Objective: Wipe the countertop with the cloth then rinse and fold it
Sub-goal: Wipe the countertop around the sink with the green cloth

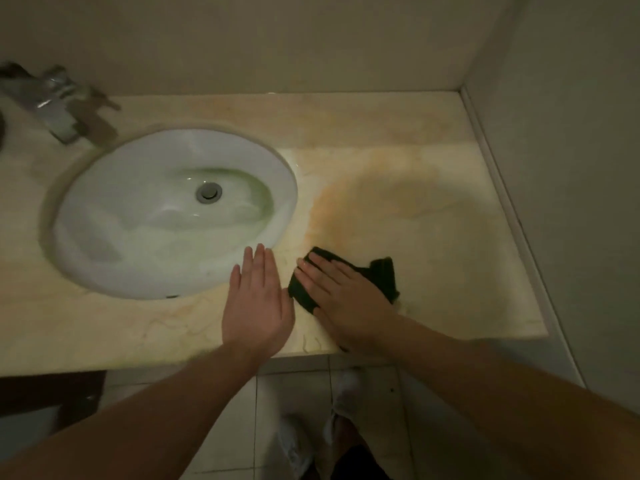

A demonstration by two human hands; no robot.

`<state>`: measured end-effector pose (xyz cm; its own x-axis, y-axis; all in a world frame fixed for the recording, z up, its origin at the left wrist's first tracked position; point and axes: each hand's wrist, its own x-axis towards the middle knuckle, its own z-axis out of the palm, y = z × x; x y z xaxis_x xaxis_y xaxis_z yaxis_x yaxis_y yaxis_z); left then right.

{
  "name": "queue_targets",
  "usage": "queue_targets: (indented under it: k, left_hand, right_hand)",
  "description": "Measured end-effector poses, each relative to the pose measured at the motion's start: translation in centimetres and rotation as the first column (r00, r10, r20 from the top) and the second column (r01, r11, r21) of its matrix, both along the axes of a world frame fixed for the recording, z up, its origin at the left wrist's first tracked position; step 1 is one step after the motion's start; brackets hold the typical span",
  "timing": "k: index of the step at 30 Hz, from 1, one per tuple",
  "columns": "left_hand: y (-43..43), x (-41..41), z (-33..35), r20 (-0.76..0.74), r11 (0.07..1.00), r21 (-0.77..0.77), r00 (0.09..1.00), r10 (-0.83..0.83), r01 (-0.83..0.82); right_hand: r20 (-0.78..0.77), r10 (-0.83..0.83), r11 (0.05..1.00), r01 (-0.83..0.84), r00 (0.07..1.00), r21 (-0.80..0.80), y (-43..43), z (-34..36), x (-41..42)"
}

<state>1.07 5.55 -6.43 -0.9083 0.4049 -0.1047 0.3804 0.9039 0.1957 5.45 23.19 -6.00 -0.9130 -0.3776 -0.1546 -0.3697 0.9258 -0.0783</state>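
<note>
A dark cloth (382,275) lies on the beige marble countertop (433,237), near its front edge and to the right of the sink. My right hand (341,299) presses flat on the cloth with fingers stretched out; most of the cloth is under the palm. My left hand (258,299) rests flat on the counter just left of the cloth, beside the sink's rim, with nothing in it. An orange-brown stain spreads over the counter beyond the cloth.
A white oval sink (104,237) with a metal drain (209,192) is set in the counter at the left. A chrome tap (52,102) stands at the back left. Walls close the back and right. Tiled floor (381,410) lies below the counter's front edge.
</note>
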Motion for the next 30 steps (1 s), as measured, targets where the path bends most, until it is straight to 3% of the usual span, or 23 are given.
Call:
queue_targets:
  k: [3, 6, 11, 13, 16, 18, 24, 30]
  left_hand:
    - [-0.2, -0.3, -0.1, -0.002, 1.0, 0.02, 1.0, -0.001, 0.001]
    - [-0.3, -0.3, -0.3, 0.004, 1.0, 0.016, 1.0, -0.005, 0.005]
    - [-0.2, -0.3, -0.2, 0.005, 1.0, -0.006, 1.0, 0.004, -0.004]
    - [-0.1, -0.1, 0.2, 0.005, 1.0, -0.011, 1.0, 0.02, -0.02]
    - [1.7, -0.7, 0.8, 0.029, 0.999, 0.011, 0.999, -0.042, 0.042]
    - [4.9, -2.3, 1.2, 0.026, 0.995, 0.061, 0.997, -0.078, 0.076]
    - [9.9, -6.1, 0.1, 0.016, 0.986, -0.029, 0.986, -0.164, 0.164]
    - [10.4, -6.1, -0.1, 0.005, 0.984, 0.017, 0.984, -0.177, 0.177]
  right_hand:
    - [-0.018, -0.067, 0.998, 0.066, 0.998, -0.021, 0.5, 0.3, -6.1]
    - [-0.065, -0.298, 0.955, 0.297, 0.952, -0.017, 4.2, 0.5, -11.0]
    - [-0.117, -0.685, 0.727, 0.685, 0.719, -0.044, 11.2, -0.2, -5.2]
    - [-0.104, -0.694, 0.72, 0.689, 0.712, -0.085, 8.4, -0.5, -0.8]
    - [-0.049, -0.553, 0.83, 0.545, 0.832, -0.12, 3.6, -1.1, 3.8]
    - [-0.02, -0.528, 0.844, 0.522, 0.849, -0.12, 3.8, -1.3, 5.3]
    - [-0.052, -0.841, 0.541, 0.84, 0.539, -0.034, 14.2, -0.4, 3.4]
    - [-0.053, -0.882, 0.47, 0.882, 0.469, -0.023, 20.2, 0.6, -7.9]
